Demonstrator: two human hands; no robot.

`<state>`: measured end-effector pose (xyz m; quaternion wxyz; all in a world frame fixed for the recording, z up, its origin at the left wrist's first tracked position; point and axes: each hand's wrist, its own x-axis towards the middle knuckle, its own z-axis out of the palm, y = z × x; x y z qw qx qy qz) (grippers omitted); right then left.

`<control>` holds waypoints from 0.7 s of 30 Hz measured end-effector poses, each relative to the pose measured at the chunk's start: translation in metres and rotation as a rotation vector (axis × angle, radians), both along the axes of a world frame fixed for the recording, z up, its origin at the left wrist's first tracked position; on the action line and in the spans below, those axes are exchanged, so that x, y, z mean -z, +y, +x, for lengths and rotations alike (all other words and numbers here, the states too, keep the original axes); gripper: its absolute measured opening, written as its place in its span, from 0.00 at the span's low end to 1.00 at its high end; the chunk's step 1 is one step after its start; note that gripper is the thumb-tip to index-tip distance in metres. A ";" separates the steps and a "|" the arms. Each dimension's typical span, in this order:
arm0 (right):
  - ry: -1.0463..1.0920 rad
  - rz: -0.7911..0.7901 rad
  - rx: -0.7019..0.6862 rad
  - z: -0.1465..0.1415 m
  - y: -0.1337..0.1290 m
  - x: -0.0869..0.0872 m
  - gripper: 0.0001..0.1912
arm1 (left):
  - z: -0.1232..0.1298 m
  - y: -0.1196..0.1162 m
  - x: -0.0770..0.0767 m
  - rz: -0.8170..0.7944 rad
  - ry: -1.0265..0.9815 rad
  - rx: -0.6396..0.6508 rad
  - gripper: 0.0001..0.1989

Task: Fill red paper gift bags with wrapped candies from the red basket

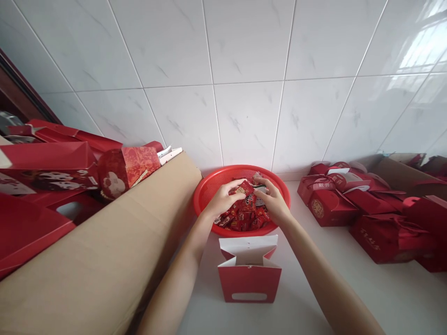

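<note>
A red plastic basket (284,197) holds a heap of red-wrapped candies (240,219) against the tiled wall. Over the heap, my left hand (223,199) is closed on a small red candy packet (245,187) with gold print. My right hand (273,201) reaches into the basket's right side, its thumb and fingers near a small dark-and-white wrapped piece; whether it grips that piece I cannot tell. In front of the basket stands a red gift box (249,281) with a white lining, its top flaps open.
On the left, a large cardboard carton (115,242) is filled with red gift boxes and bags (59,160). Several closed red gift boxes (335,207) crowd the right side of the white tabletop (314,265). Another cardboard carton (401,179) stands at the far right.
</note>
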<state>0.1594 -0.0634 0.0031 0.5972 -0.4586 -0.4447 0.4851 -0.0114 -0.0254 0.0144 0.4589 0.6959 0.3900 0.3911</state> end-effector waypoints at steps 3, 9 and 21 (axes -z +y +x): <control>0.013 -0.052 0.009 0.000 0.000 -0.001 0.22 | 0.000 0.000 0.000 0.007 0.014 0.011 0.28; -0.037 -0.083 -0.006 0.000 -0.002 -0.005 0.28 | -0.001 0.003 0.003 0.068 -0.009 -0.033 0.27; 0.150 0.015 0.004 0.001 0.001 -0.002 0.25 | 0.000 -0.003 -0.005 0.055 -0.039 -0.137 0.22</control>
